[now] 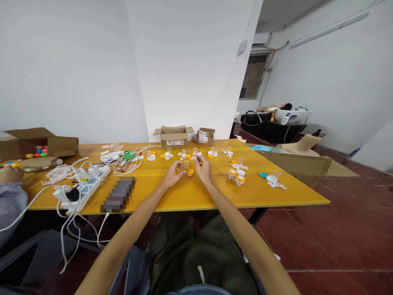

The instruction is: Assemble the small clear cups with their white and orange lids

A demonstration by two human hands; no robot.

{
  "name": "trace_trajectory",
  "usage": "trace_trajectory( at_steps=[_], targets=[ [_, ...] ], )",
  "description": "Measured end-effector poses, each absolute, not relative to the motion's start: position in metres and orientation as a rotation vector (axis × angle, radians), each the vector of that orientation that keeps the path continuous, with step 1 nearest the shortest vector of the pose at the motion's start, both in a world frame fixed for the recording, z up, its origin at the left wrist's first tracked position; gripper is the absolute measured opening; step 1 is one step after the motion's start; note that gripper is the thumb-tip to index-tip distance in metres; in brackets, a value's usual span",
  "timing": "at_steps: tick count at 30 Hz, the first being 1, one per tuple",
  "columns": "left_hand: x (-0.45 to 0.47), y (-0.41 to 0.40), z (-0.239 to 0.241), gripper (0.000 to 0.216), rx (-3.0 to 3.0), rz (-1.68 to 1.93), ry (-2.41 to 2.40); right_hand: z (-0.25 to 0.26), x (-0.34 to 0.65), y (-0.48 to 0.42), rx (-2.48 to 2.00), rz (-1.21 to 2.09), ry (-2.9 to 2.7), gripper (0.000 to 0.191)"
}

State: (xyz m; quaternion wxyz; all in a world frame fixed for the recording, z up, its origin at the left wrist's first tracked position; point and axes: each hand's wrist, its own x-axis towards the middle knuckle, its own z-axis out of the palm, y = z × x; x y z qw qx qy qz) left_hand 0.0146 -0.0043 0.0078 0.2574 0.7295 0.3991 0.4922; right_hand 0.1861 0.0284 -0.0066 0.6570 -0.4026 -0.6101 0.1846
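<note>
Over the middle of the table, my left hand is open, fingers curved and thumb apart. Beside its thumb an orange round lid-like part rests on the table, with a small clear ring or cup just behind it. My right hand is closed at the fingertips on a small white plastic piece, whose exact shape is too small to make out. Past both hands lie several small groups of white plastic parts, orange lids and clear cups.
Orange-lidded jars stand to the right, near white parts and a teal ring. Cardboard boxes line the back. Leftward are a phone, a cabled power strip and a box of coloured balls. Another person's sleeve shows far left.
</note>
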Motion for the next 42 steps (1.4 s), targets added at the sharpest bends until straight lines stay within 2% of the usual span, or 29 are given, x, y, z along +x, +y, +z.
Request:
trace_trajectory(
  at_steps=[9, 20, 31, 42],
  targets=[
    [0.027, 0.014, -0.001, 0.044, 1.974, 1.05, 1.132, -0.024, 0.188, 0.047, -1.102, 0.557, -1.227, 0.014],
    [0.033, 0.023, -0.002, 0.025, 2.0, 1.051, 1.169, -0.02, 0.187, 0.042, -1.213, 0.553, -1.33, 0.011],
    [-0.011, 0.024, 0.001, 0.018, 2.053, 1.052, 1.283, -0.02, 0.181, 0.033, -1.398, 0.379, -1.69, 0.008],
    [-0.011, 0.02, 0.002, 0.026, 1.841, 1.114, 1.14, -0.018, 0.184, 0.026, -1.412, 0.183, -1.804, 0.004]
  ],
)
